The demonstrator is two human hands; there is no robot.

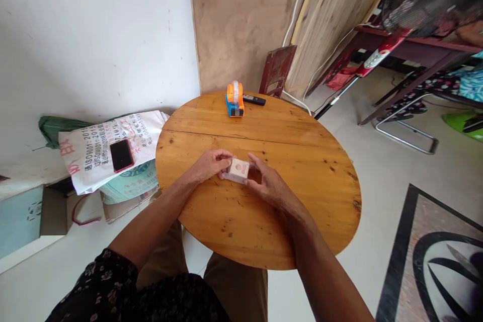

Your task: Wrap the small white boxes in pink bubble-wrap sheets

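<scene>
A small clear-sided box [239, 168] with a white top and red print lies low over the middle of the round wooden table [302, 161]. My left hand [212, 165] is closed on its left end, with thumb and fingers pinching the edge. At the opposite end, my right hand [269, 181] curves around the box; its thumb presses the near right corner and the index finger reaches past the far corner. Part of the box's ends is hidden by my fingers.
Near the far edge stand an orange and blue tape dispenser [235, 99] and a black remote control [254, 99]. Left of the table, a phone [121, 155] rests on white printed sacks [94, 136]. A wooden chair [277, 70] is behind; a fan [381, 55] stands right.
</scene>
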